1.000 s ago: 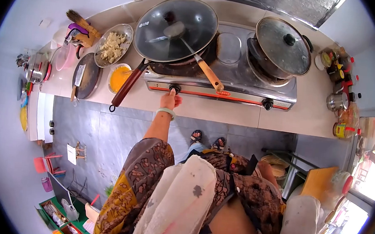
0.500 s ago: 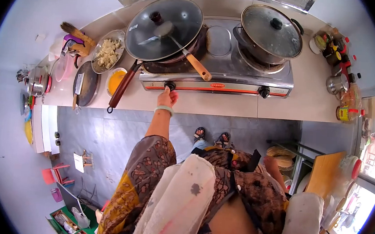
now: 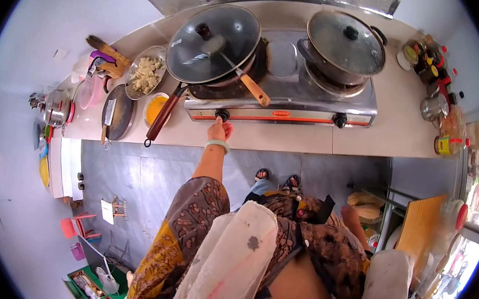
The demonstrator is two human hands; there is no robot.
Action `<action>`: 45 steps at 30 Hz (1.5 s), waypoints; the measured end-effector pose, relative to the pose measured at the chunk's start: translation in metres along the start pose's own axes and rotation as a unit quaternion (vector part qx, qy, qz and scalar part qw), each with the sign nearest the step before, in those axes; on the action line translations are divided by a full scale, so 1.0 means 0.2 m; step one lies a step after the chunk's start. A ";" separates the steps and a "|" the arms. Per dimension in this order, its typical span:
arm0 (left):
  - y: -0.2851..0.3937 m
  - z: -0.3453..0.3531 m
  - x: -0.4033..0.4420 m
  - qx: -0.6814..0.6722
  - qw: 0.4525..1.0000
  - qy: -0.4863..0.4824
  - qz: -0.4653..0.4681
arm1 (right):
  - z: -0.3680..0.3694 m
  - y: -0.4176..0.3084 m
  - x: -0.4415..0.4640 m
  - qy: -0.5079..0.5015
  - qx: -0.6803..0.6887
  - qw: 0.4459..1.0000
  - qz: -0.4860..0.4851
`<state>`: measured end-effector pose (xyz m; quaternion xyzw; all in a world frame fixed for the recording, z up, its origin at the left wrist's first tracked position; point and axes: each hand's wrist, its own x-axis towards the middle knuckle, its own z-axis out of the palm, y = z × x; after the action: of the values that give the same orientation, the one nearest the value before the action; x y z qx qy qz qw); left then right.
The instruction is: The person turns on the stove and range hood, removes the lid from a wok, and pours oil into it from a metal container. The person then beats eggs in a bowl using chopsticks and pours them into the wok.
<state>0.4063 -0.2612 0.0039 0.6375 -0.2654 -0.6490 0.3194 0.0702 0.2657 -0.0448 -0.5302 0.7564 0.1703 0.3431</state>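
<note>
Pale tiled surface [image 3: 285, 141] carries a silver, two-burner metal stove [image 3: 310, 108]. The left hand [image 3: 218, 130] grips the round black knob [image 3: 222, 114] at the stove's front left. Right hand [image 3: 352, 219]: partly hidden; state cannot be determined. Behind the knob, a round glass-lidded pan [image 3: 209, 65] with a long brown handle [image 3: 167, 112] stands on the stove.

Your left sleeve [image 3: 199, 202], at seven o'clock in view, is grey-brown with reddish floral motifs and mustard areas. A pale bracelet [image 3: 218, 143] circles your wrist toward nine o'clock. You wear dark strapped sandals [image 3: 292, 184] toward four, and a dark-blotched white pad [image 3: 231, 255] at six.
</note>
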 end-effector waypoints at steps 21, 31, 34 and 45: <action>1.77 0.38 -0.38 0.542 0.628 -0.059 0.555 | 0.02 -0.66 0.42 0.148 -0.021 0.988 -0.047; 1.76 0.48 -0.09 0.639 0.609 -0.108 0.458 | 0.40 -1.03 0.33 0.261 0.129 0.954 -0.065; 1.73 0.51 -0.04 0.619 0.619 -0.115 0.470 | 0.27 -1.14 0.11 0.228 0.302 0.919 0.112; 2.16 0.21 -0.19 0.407 0.771 -0.045 0.488 | 0.31 -0.65 0.14 0.197 0.353 0.910 0.091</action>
<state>0.3974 -0.5176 0.3548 0.4631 -0.7937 -0.2652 0.2919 0.2044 0.2347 -0.0946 -0.3261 0.8645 -0.1847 0.3348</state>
